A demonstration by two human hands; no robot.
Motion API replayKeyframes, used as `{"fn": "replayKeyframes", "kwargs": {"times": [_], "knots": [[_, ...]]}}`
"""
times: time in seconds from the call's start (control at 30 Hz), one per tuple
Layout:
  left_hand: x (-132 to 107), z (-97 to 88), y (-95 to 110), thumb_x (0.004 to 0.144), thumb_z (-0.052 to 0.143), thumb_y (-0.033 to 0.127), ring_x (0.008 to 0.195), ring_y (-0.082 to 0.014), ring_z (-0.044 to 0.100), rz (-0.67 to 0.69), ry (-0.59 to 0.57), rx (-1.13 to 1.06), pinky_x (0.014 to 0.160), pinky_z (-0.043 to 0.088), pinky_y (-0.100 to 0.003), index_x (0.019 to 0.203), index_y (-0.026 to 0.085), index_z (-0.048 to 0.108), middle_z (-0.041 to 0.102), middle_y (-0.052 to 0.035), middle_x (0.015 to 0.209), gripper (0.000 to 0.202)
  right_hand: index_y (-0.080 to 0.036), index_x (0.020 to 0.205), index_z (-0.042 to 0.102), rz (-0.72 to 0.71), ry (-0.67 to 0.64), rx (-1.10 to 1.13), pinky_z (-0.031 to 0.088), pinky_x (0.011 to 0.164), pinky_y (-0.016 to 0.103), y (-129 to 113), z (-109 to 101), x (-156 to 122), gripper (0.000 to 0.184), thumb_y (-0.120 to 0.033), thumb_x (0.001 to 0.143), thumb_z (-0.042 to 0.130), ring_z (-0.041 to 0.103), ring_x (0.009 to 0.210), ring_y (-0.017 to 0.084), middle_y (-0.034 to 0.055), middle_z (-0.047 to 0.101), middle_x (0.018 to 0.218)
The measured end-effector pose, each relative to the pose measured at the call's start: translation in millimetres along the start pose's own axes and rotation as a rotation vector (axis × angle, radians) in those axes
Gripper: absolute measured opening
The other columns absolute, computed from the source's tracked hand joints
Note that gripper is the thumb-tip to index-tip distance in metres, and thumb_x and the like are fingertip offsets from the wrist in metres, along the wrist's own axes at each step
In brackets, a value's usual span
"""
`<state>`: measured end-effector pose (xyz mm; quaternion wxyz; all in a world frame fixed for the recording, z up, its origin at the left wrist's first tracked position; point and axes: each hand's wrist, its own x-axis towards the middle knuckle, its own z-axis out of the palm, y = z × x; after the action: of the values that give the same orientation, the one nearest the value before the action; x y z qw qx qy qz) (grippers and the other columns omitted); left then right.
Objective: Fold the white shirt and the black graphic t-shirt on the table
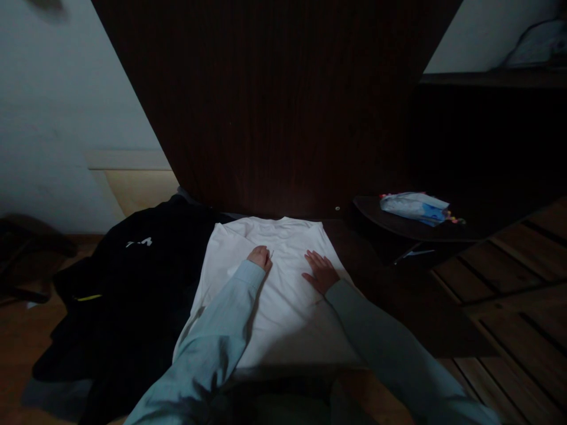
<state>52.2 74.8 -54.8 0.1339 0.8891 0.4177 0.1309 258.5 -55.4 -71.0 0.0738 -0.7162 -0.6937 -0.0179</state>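
A white shirt (287, 319) lies spread out on a dark surface in front of me, with some creases across it. My left hand (260, 258) rests on the upper middle of the shirt, its fingers curled closed. A thin light sliver shows beside those fingers; I cannot tell whether it is a small object or a fold of cloth. Flat on the shirt's right side lies my right hand (322, 271), fingers spread and holding nothing. Both sleeves cross the lower part of the shirt.
Black clothing (146, 283) with small white marks is heaped to the left, against the shirt. A tall dark wooden panel (274, 106) stands behind. On a dark shelf (372, 215) at right sits a blue-and-white packet (414, 206). Wooden slats (518, 260) lie farther right.
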Motion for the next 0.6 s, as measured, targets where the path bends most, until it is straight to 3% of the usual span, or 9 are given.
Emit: {"fn": "replayKeyframes", "kwargs": {"times": [0.13,0.23,0.33,0.4,0.47,0.53,0.6], "knots": [[-2.8,3.6,4.5,0.071,0.047,0.017,0.116,-0.0228,0.045,-0.040,-0.012,-0.008,0.098,0.037,-0.039,0.110,0.014,0.051,0.053,-0.0134,0.120,0.039,-0.017,0.129,0.041,-0.007,0.006,0.002,0.026,0.101,0.043,2.1,2.3,0.4,0.055,-0.046,0.083,0.034,0.030,0.128,0.023,0.0085,0.034,0.139],[-7.2,4.7,14.4,0.077,0.046,0.026,0.127,-0.0253,0.032,-0.058,0.009,0.010,0.102,0.030,-0.043,0.122,0.011,0.042,0.040,-0.0166,0.133,0.047,-0.017,0.129,0.041,-0.023,0.007,-0.009,0.026,0.100,0.043,3.6,3.4,0.4,0.056,-0.048,0.083,0.033,0.030,0.127,0.023,0.0087,0.034,0.139],[-12.1,-4.5,25.7,0.083,0.040,0.036,0.131,-0.0261,0.023,-0.098,-0.086,0.045,0.103,0.027,-0.044,0.129,0.009,0.034,0.030,-0.0169,0.140,0.054,-0.015,0.129,0.041,-0.027,0.014,-0.033,0.028,0.100,0.042,4.0,4.4,0.1,0.058,-0.049,0.083,0.032,0.031,0.127,0.023,0.0097,0.035,0.138],[-16.3,-18.5,29.3,0.083,0.039,0.035,0.129,-0.0240,0.028,-0.103,-0.209,0.055,0.102,0.031,-0.040,0.129,0.010,0.037,0.033,-0.0144,0.139,0.052,-0.014,0.128,0.042,-0.021,0.033,-0.049,0.028,0.100,0.040,3.8,5.8,-0.2,0.057,-0.049,0.083,0.031,0.032,0.127,0.023,0.0099,0.036,0.137],[-20.5,-38.4,26.3,0.082,0.042,0.032,0.122,-0.0197,0.040,-0.073,-0.295,0.055,0.098,0.036,-0.033,0.124,0.017,0.045,0.045,-0.0083,0.132,0.044,-0.014,0.127,0.043,-0.025,0.062,-0.060,0.029,0.099,0.040,3.8,8.0,-0.4,0.057,-0.048,0.084,0.031,0.033,0.126,0.022,0.0095,0.038,0.136],[-21.8,-62.7,15.7,0.081,0.044,0.029,0.111,-0.0162,0.051,-0.064,-0.310,0.056,0.093,0.040,-0.027,0.118,0.022,0.051,0.056,-0.0030,0.121,0.038,-0.014,0.127,0.044,-0.034,0.093,-0.064,0.030,0.099,0.040,4.2,10.8,-0.5,0.056,-0.048,0.084,0.031,0.034,0.125,0.023,0.0090,0.039,0.135],[-18.2,-87.9,-1.3,0.082,0.041,0.026,0.108,-0.0172,0.053,-0.119,-0.283,0.083,0.092,0.040,-0.027,0.118,0.019,0.051,0.058,-0.0045,0.119,0.038,-0.015,0.126,0.045,-0.037,0.122,-0.066,0.030,0.099,0.040,4.7,13.8,-0.6,0.055,-0.047,0.083,0.031,0.036,0.125,0.023,0.0086,0.040,0.135]]}}
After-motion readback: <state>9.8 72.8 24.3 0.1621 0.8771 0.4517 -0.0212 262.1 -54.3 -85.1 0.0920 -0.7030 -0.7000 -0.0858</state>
